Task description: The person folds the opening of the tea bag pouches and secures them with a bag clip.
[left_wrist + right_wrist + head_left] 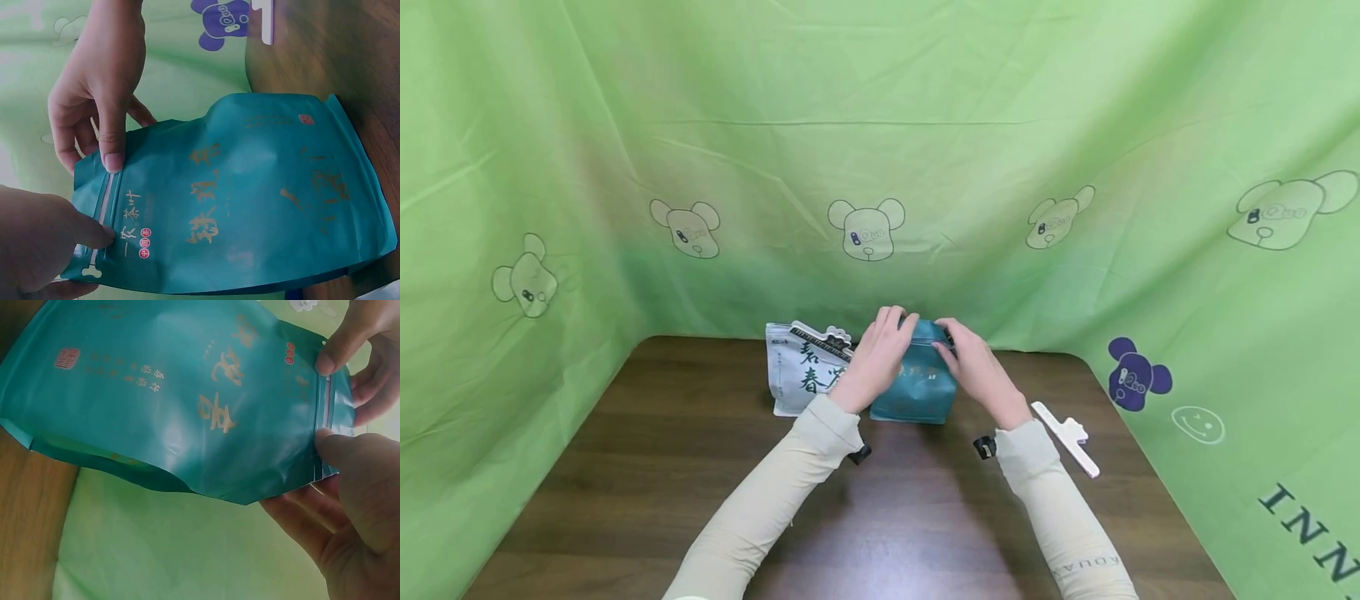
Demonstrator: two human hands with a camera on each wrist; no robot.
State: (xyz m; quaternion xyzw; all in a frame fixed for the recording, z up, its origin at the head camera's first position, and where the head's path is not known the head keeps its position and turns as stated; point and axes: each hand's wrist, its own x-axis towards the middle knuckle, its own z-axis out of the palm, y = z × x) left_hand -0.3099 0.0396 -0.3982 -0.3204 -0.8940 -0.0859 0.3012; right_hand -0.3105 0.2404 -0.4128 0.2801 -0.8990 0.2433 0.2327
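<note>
A teal zip-lock tea bag (pixel 917 392) with gold lettering stands upright near the back of the table. My left hand (pixel 881 350) pinches its top edge on the left, thumb on the zip strip (pixel 107 194) and fingers behind. At the other top corner my right hand (pixel 973 362) pinches the same strip between thumb and fingers. Both thumbs press on the front of the bag in the right wrist view. Left of it stands a pale tea bag (pixel 790 375) with green writing, its top gripped by a black-and-white sealing clip (pixel 823 339); my left hand partly covers it.
A white sealing clip (pixel 1067 439) lies on the brown wooden table (pixel 700 467) at the right, beside my right forearm. Green cloth (pixel 865 150) printed with bear heads hangs close behind the bags and along both sides.
</note>
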